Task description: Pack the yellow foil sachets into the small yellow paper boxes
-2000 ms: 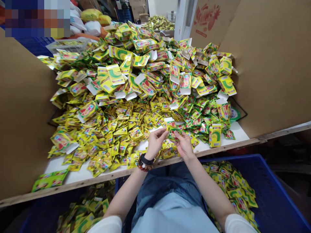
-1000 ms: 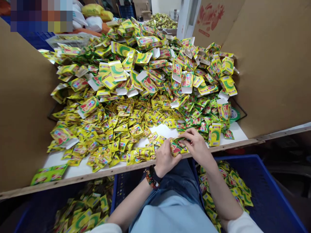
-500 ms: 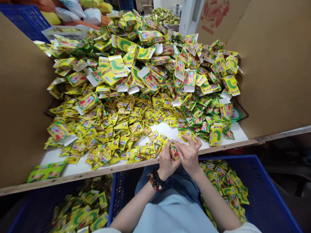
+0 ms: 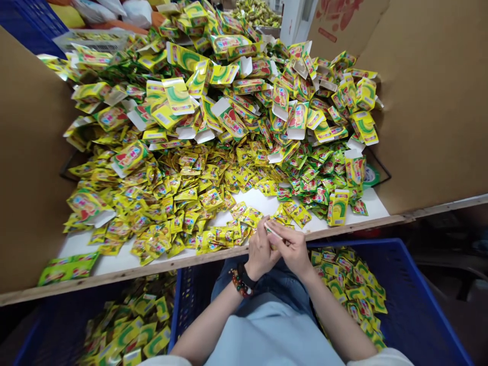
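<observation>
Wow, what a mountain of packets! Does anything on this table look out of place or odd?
One thing stands out: a flat green packet lies by itself at the front left corner of the white table. It sits apart from the heap of yellow sachets and looks larger and greener than they do.

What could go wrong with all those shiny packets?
The small packet pinched between the left hand and right hand is thin, so it might slip and drop into the blue crate below. The tall heap of flat cartons could slide forward. The loose sachets near the wooden table edge might get knocked off.
</observation>
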Motion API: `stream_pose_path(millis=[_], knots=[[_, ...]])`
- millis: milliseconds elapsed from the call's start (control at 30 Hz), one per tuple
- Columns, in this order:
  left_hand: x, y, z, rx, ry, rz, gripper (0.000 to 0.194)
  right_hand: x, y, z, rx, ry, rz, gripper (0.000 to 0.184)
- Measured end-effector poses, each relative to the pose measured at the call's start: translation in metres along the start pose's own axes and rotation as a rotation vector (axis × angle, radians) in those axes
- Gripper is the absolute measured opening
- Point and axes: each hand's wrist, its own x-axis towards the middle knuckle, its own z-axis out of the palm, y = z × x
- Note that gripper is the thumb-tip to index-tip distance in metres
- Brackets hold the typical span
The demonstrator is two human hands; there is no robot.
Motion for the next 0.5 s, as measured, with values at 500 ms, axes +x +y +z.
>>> stream_pose_path(millis=[500], knots=[[0.001,0.005,-0.001,-0.011,0.011,-0.102,0.064,-0.003,-0.002,0.007,-0.026,-0.03,-0.007,0.036]])
